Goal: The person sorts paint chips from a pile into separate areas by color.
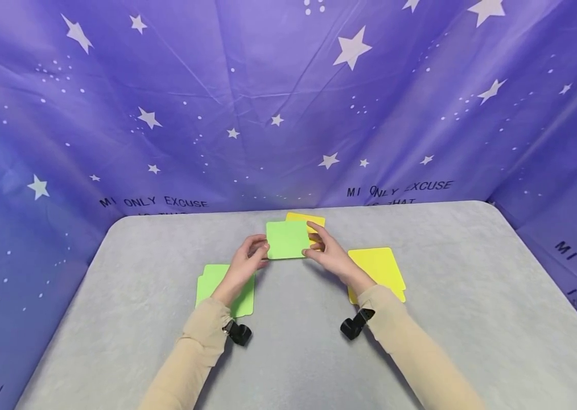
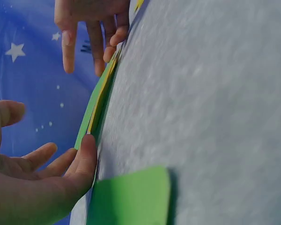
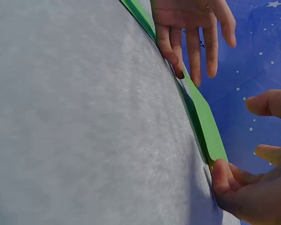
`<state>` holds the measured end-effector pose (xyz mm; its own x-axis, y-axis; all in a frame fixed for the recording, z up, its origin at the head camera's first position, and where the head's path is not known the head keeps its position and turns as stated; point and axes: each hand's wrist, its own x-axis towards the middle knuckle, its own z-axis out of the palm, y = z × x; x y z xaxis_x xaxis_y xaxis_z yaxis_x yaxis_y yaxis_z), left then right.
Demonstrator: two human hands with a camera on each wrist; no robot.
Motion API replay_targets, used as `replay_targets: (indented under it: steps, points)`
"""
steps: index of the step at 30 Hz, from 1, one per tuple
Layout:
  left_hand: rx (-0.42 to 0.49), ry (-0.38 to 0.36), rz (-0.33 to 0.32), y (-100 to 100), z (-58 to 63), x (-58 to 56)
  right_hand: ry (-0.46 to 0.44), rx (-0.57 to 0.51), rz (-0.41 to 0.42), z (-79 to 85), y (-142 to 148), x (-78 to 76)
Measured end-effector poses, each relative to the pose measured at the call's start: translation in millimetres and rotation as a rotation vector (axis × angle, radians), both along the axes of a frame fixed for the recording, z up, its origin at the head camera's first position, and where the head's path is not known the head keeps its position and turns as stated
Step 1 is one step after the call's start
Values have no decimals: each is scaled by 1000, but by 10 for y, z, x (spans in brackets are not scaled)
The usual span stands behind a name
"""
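Note:
A green card (image 1: 286, 240) with rounded corners lies at the table's middle, its edge in the left wrist view showing a yellow layer beneath the green (image 2: 89, 110). My left hand (image 1: 241, 265) is at its left side, fingertips right at the edge, thumb and fingers loosely spread. At the opposite side, my right hand (image 1: 337, 261) has its index finger by the far corner and its thumb by the near corner. In the right wrist view, a fingertip of the right hand (image 3: 253, 192) meets the card's edge (image 3: 210, 131). A yellow card (image 1: 305, 217) shows partly behind the green one.
A green card pile (image 1: 211, 282) lies under my left wrist, its cards slightly offset. Yellow cards (image 1: 379, 265) lie by my right forearm, partly covered by it. A starry purple-blue cloth (image 1: 278, 159) hangs behind the grey table (image 1: 288, 341); each wrist carries a black camera.

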<state>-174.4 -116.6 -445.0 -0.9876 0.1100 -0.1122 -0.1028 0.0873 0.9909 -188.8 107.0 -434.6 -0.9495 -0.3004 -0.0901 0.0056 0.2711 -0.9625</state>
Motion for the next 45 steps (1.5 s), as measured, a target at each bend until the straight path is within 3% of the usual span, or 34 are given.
replay_targets:
  steps: [8, 11, 15, 18, 26, 37, 39, 45]
  points:
    - [-9, 96, 9, 54, 34, 139, 149, 65, -50, 34, 37, 235]
    - [6, 111, 5, 55, 103, 210, 160, 60, -69, 183, 15, 386]
    - [-13, 142, 8, 58, 115, 298, 172, 54, -99, 157, 26, 490]
    - [-32, 157, 18, 75, 60, 341, 199, 67, -119, -13, 75, 495]
    - [-71, 187, 10, 143, 71, 445, 240, 80, -122, -29, 125, 625]
    - [-90, 220, 4, 160, 70, 560, 308, 83, -79, 353, 39, 904]
    - [-86, 224, 5, 154, 64, 577, 304, 78, -81, 341, 34, 913]
    - [-47, 216, 0, 109, 52, 618, 292, 42, -105, 77, 45, 829]
